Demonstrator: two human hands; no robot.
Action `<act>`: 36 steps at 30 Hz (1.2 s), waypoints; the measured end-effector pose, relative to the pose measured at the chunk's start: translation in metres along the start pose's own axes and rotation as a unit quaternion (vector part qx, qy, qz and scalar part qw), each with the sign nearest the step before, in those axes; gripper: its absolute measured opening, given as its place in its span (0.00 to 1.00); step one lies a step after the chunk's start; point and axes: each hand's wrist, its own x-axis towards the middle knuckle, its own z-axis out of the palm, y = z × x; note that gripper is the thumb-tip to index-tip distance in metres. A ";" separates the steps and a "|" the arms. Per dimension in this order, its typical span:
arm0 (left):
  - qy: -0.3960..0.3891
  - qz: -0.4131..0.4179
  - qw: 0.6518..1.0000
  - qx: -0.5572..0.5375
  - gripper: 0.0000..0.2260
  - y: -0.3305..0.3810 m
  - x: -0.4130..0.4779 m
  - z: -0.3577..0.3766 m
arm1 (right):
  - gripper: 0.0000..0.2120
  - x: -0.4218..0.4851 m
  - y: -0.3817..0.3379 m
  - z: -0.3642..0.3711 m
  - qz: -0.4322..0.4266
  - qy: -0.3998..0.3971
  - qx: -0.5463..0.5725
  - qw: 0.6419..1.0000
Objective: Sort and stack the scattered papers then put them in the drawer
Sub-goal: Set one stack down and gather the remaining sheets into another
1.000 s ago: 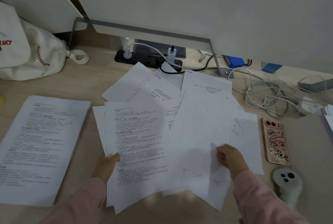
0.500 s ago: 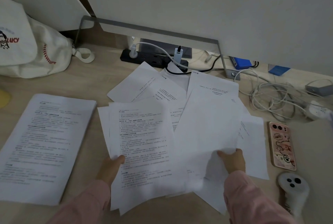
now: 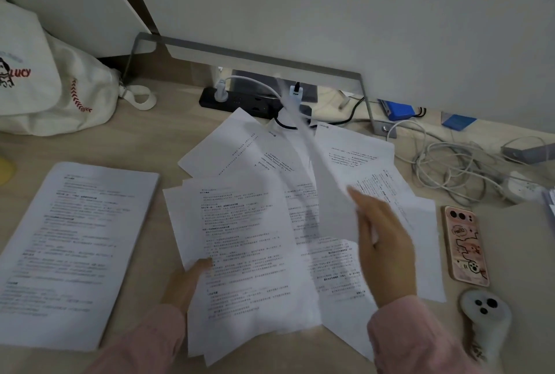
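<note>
Above desk (image 3: pixel 156 145) papers (image 3: pixel 246 238), sheet (image 3: pixel 327 187) slants from right hand (image 3: pixel 387 244).

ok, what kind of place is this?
Likely a home or office desk: printed papers spread on a wooden desktop, a power strip at the back, tangled cables beside it.

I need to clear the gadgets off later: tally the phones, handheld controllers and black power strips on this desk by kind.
Phone: 1
Controller: 1
Black power strip: 1
Total: 3
</note>
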 end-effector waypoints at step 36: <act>0.005 -0.021 1.000 -0.019 0.07 -0.016 0.024 -0.037 | 0.32 -0.037 0.087 0.051 0.114 -0.176 0.117 0.971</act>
